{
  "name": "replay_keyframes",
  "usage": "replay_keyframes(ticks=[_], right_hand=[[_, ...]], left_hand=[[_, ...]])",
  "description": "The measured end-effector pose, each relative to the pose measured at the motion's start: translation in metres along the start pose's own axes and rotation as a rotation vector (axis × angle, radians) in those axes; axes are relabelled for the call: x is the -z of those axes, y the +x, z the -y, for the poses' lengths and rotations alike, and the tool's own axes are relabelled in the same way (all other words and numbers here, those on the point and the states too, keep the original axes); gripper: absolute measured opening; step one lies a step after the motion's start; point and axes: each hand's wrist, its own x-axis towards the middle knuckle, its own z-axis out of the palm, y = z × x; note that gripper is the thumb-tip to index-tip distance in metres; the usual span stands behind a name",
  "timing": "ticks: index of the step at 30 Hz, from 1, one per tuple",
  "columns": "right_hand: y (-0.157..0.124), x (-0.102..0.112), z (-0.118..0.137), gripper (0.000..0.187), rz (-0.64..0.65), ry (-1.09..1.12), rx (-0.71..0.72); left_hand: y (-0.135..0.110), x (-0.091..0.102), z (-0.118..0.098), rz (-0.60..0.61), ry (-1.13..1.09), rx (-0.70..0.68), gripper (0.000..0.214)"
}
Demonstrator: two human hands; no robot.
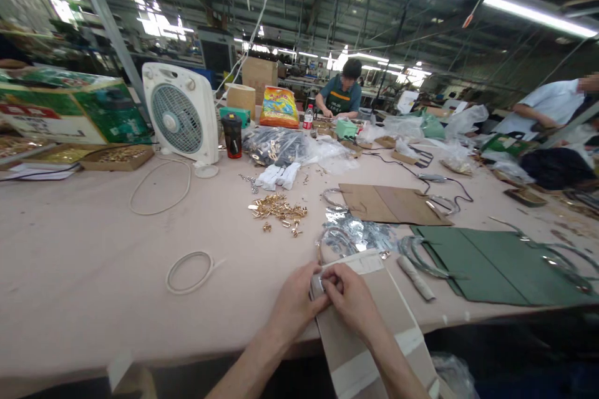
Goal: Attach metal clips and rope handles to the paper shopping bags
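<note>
My left hand (294, 302) and my right hand (350, 302) meet at the near edge of the table, both pinched on a small pale wrapped piece (319, 285). It sits on the top end of a beige bag panel (360, 330) with white strips, which hangs over the table edge towards me. Just beyond my fingers lie crumpled clear wrappers with metal rings (353, 237). A heap of small gold metal fittings (278, 209) lies further out on the pink tabletop (93, 262).
A white cord loop (189, 272) lies to the left, green bag panels (496, 265) and a brown card sheet (388, 204) to the right. A white fan (180, 112), a dark cup (233, 135), boxes and plastic bags stand at the back. Two other people work at far tables.
</note>
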Motion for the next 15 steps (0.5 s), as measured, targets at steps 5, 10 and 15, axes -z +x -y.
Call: replay_keyframes(ticks=[5, 10, 15], right_hand=[[-0.007, 0.005, 0.000, 0.008, -0.043, 0.128, 0.042], [-0.020, 0.008, -0.017, 0.019, -0.162, 0.461, 0.028], [-0.019, 0.010, -0.037, 0.036, -0.384, 0.880, -0.097]], left_hand=[[-0.001, -0.005, 0.010, -0.011, 0.068, -0.044, 0.045], [0.003, -0.015, 0.004, -0.149, 0.278, -0.269, 0.041], [0.012, -0.035, -0.025, 0.002, 0.445, -0.431, 0.065]])
